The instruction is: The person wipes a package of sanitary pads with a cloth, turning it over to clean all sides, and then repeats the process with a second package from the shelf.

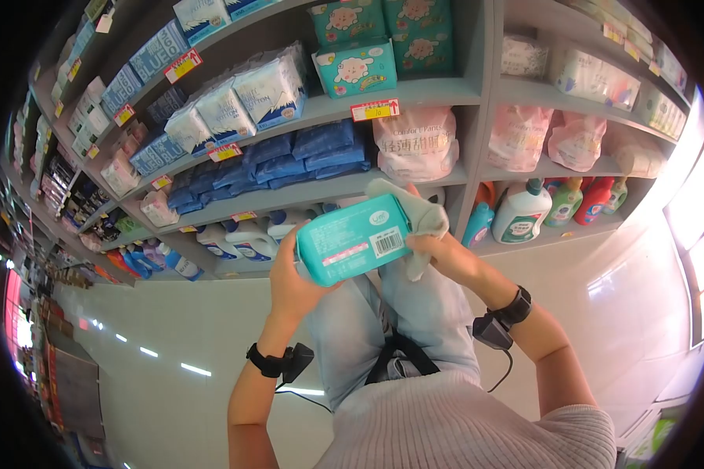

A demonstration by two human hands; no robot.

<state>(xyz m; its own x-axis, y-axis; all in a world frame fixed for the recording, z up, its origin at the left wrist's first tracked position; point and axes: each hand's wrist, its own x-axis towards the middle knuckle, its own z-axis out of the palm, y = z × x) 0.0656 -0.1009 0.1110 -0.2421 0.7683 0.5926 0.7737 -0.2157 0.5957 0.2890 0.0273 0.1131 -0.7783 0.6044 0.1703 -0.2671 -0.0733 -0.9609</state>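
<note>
A teal box-shaped package with a barcode label is held up before the shelves. My left hand grips its left end, fingers wrapped round the edge. At its other end my right hand is closed on a pale grey cloth, which is bunched against the package's right side and hangs down a little below it. Part of my right hand's fingers is hidden behind the cloth.
Grey shelves hold tissue packs, blue packages, a pink bag and teal sheep-print packs. On the bottom shelf stand detergent bottles. Shiny tiled floor lies below.
</note>
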